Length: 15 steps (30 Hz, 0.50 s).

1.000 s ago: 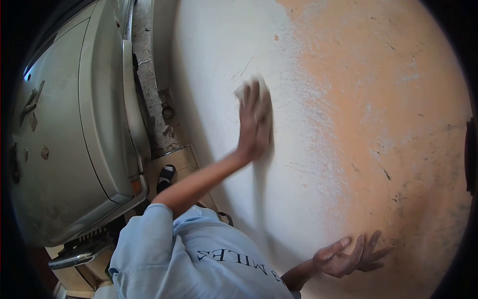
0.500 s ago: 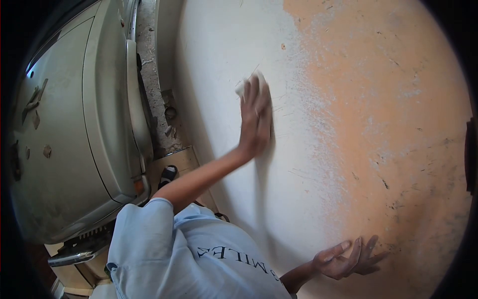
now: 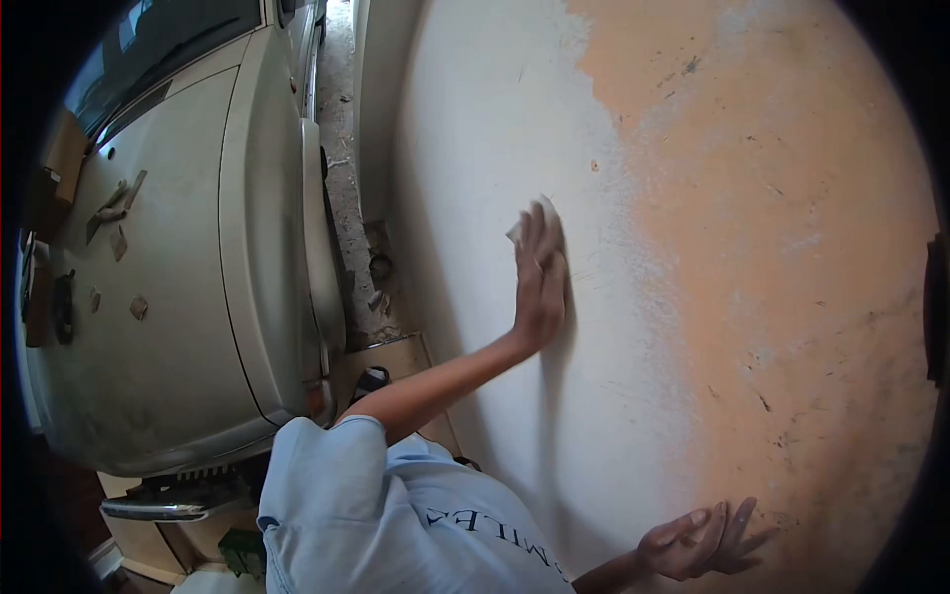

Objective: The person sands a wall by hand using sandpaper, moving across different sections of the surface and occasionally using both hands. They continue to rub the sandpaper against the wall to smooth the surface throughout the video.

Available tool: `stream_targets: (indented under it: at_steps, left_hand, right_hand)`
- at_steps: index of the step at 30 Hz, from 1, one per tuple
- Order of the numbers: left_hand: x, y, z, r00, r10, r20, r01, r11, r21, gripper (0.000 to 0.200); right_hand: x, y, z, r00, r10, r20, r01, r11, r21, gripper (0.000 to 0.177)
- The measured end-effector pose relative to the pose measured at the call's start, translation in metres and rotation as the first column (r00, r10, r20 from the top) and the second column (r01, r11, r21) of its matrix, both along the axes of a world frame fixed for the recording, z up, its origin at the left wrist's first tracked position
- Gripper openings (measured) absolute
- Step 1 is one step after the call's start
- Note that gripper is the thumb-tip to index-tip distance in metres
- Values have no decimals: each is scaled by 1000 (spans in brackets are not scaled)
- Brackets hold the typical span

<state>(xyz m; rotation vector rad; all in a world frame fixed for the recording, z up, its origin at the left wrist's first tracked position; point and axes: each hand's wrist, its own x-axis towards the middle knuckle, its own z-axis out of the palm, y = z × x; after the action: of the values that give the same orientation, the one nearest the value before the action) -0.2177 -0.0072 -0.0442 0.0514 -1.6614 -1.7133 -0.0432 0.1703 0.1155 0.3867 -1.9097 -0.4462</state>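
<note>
My left hand [image 3: 540, 282] is pressed to the wall [image 3: 475, 129], fingers pointing up over a small pale piece of sandpaper [image 3: 514, 234]. Only the sandpaper's edges show around the fingertips; the hand is slightly blurred. The wall there is whitish and smooth, with thin scratch marks. Lower right, my right hand [image 3: 698, 543] rests against the orange painted part [image 3: 772, 327] of the wall, its fingers spread and holding nothing. A ragged, chalky border runs between the white and the orange areas. Dark scuffs and small chips mark the orange side.
A dusty car [image 3: 178, 297] stands close on the left, with torn scraps [image 3: 117, 213] on its hood and a cardboard box [image 3: 65, 163] by its windshield. Debris [image 3: 379, 297] lies in the narrow gap beside the wall. A sandalled foot [image 3: 372, 379] shows below my arm.
The view has shifted, so the car and wall appear farther right and lower. My left hand still holds the sandpaper on the white area; my right hand stays spread on the wall.
</note>
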Motion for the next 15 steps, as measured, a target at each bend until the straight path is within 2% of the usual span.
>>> stream_targets:
  at_steps: [1,3,4,5,6,7,8,11,13,15]
  left_hand:
    - [-9,-4,7,998,39,47,-43,995,92,49]
    - [7,12,-4,1000,10,-13,-10,1000,23,52]
    - [26,25,-18,999,-40,33,42,997,-72,55]
    - [48,42,-39,993,-119,7,119,988,-101,58]
    - [70,55,-52,979,-200,50,204,970,-129,56]
    - [84,59,-55,962,-271,-5,269,956,-117,54]
    - [87,56,-55,951,-308,-3,307,948,-84,53]
    - [65,38,-44,966,-259,-19,253,954,-159,52]
    - [30,17,-27,989,-131,-75,116,978,-175,51]
    - [4,-7,12,998,-67,-20,68,998,9,51]
  right_hand:
    - [-1,1,0,1000,2,-2,-2,1000,-3,19]
    - [-1,2,0,1000,13,-9,-13,1000,-7,19]
    - [0,0,1,1000,-10,-8,10,1000,-11,18]
    - [1,-1,0,1000,3,-17,-4,997,-72,20]
    - [1,-2,-2,1000,15,-27,-18,991,-131,23]
    - [0,-3,-3,999,27,-41,-34,981,-190,26]
    - [-1,-4,-3,998,30,-56,-39,986,-161,24]
    - [0,-2,-1,998,43,-56,-50,989,-140,24]
    - [-1,-2,-2,997,47,-68,-56,988,-147,24]
    - [-1,-1,-1,997,38,-74,-50,987,-155,24]
